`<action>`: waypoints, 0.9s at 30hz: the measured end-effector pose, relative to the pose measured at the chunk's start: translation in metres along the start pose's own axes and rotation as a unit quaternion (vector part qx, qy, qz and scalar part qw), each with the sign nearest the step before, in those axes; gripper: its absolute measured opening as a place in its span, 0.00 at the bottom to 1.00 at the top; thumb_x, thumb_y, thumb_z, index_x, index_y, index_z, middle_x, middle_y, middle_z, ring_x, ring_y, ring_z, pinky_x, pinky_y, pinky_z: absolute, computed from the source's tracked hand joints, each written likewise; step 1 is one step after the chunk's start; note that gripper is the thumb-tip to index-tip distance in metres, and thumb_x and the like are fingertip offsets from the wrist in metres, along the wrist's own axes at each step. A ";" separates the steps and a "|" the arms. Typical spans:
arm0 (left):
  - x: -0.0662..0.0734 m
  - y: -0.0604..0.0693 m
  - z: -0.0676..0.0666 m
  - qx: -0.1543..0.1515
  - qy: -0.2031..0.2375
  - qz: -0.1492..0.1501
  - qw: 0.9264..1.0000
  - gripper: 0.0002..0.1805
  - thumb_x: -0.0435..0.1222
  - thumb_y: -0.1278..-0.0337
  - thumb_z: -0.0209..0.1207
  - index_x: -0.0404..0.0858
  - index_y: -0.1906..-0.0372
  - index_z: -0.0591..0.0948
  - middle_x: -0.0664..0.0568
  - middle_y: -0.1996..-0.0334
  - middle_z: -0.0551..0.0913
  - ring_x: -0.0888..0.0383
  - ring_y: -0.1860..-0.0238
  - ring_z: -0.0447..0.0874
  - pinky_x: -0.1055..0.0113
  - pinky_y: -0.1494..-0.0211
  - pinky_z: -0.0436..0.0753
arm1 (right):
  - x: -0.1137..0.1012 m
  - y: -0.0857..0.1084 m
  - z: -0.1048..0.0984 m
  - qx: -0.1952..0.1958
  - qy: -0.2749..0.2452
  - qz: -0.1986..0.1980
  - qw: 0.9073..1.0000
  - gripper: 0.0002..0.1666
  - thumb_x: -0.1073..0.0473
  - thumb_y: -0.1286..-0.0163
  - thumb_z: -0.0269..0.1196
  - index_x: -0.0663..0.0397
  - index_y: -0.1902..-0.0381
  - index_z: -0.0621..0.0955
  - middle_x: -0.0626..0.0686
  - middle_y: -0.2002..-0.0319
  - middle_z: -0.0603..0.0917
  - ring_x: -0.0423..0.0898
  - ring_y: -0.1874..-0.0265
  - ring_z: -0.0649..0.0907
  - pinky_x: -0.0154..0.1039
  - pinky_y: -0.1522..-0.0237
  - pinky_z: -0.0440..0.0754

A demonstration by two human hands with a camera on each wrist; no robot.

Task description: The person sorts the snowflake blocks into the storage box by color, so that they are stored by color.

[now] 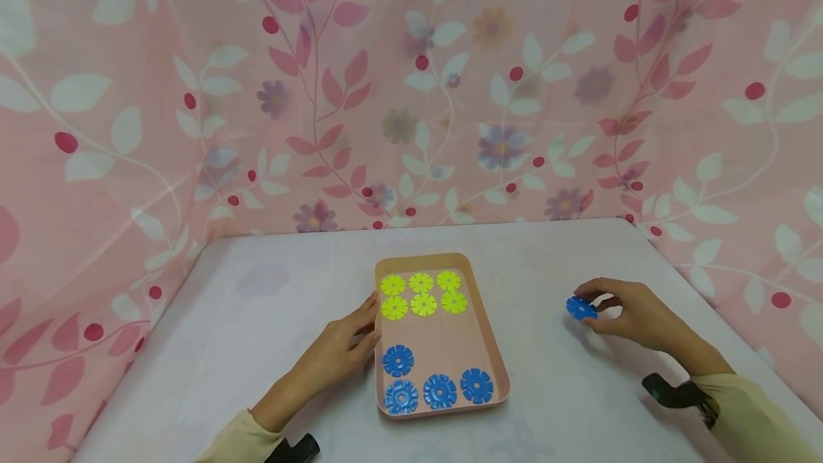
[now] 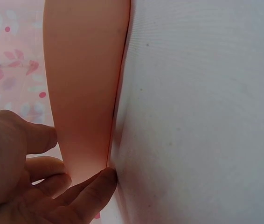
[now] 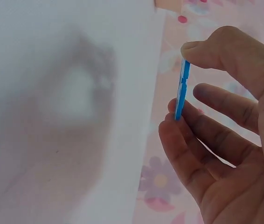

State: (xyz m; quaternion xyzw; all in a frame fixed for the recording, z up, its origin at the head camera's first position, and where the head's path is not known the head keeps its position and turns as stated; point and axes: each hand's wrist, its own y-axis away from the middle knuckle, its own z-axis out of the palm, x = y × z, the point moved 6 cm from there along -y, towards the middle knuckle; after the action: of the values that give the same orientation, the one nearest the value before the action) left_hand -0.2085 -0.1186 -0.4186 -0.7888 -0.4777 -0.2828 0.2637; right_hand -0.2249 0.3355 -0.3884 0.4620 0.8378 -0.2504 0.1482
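Note:
A shallow pink tray (image 1: 429, 338) lies on the table. Several yellow-green notched discs (image 1: 423, 304) sit in two rows at its far end. At its near end are several blue notched discs (image 1: 440, 391), most along the near edge. My left hand (image 1: 334, 356) touches the tray's left side; in the left wrist view its fingertips (image 2: 105, 179) rest against the outer wall. To the right of the tray, my right hand (image 1: 636, 313) pinches one blue notched disc (image 1: 581, 308) above the table. That disc (image 3: 182, 91) appears edge-on between thumb and fingertips in the right wrist view.
The table (image 1: 289, 277) has a white covering. A pink floral cloth (image 1: 411, 91) hangs behind it and along both sides. Black straps or mounts (image 1: 675, 391) sit at both wrists, by the pale sleeves.

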 end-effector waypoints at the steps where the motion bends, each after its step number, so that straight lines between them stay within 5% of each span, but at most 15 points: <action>1: 0.000 0.000 0.000 0.001 0.000 0.002 1.000 0.34 0.32 0.27 0.62 0.34 0.21 0.65 0.47 0.20 0.58 0.46 0.29 0.72 0.52 0.38 0.80 | -0.001 -0.001 0.000 0.001 -0.001 0.000 1.000 0.27 0.65 0.46 0.82 0.57 0.48 0.85 0.49 0.53 0.87 0.45 0.60 0.87 0.41 0.58 0.89; 14: 0.005 0.001 -0.002 0.004 0.002 0.016 1.000 0.33 0.30 0.27 0.61 0.32 0.22 0.65 0.44 0.21 0.59 0.47 0.32 0.76 0.52 0.38 0.80 | -0.023 -0.022 -0.007 0.017 -0.011 -0.057 0.998 0.27 0.68 0.48 0.82 0.56 0.49 0.85 0.47 0.55 0.88 0.45 0.60 0.87 0.40 0.58 0.89; 27: 0.003 0.001 0.000 0.000 0.006 0.021 1.000 0.33 0.31 0.27 0.61 0.31 0.22 0.65 0.43 0.21 0.59 0.45 0.32 0.75 0.52 0.38 0.80 | -0.043 -0.037 -0.011 0.012 0.007 -0.047 0.999 0.28 0.66 0.48 0.82 0.55 0.49 0.85 0.47 0.54 0.88 0.45 0.60 0.88 0.44 0.56 0.89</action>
State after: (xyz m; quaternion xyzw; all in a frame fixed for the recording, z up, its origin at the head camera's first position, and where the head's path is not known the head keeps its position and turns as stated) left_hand -0.2068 -0.1171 -0.4160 -0.7970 -0.4592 -0.2824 0.2724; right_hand -0.2341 0.2947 -0.3481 0.4254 0.8567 -0.2639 0.1243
